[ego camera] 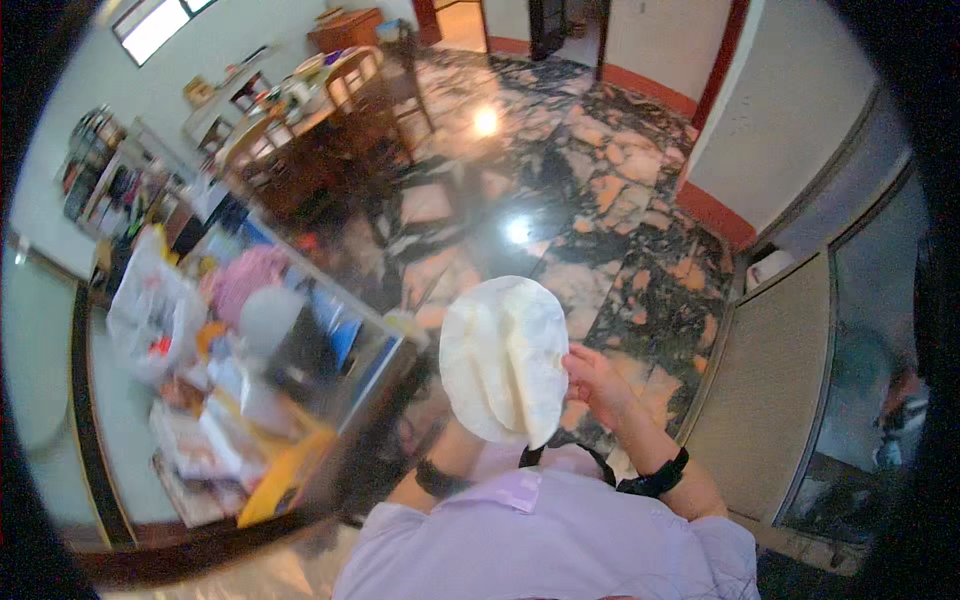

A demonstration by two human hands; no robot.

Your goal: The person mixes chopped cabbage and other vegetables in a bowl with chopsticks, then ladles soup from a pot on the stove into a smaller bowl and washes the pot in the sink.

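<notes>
A white oval piece with soft creases down its middle (502, 360), perhaps a cloth hat, is held up in front of my chest. My right hand (596, 382) grips its right edge between thumb and fingers. The left forearm reaches up behind the white piece, which hides my left hand, so I cannot see its hold. Dark bands circle both wrists.
At left, a glass-topped table (375, 379) bears a white plastic bag (154, 315), a pink cloth item (247, 281) and a yellow packet (289, 480). Wooden chairs (352, 86) stand around a farther table. A screened door panel (772, 397) is at right, above a patterned stone floor (555, 285).
</notes>
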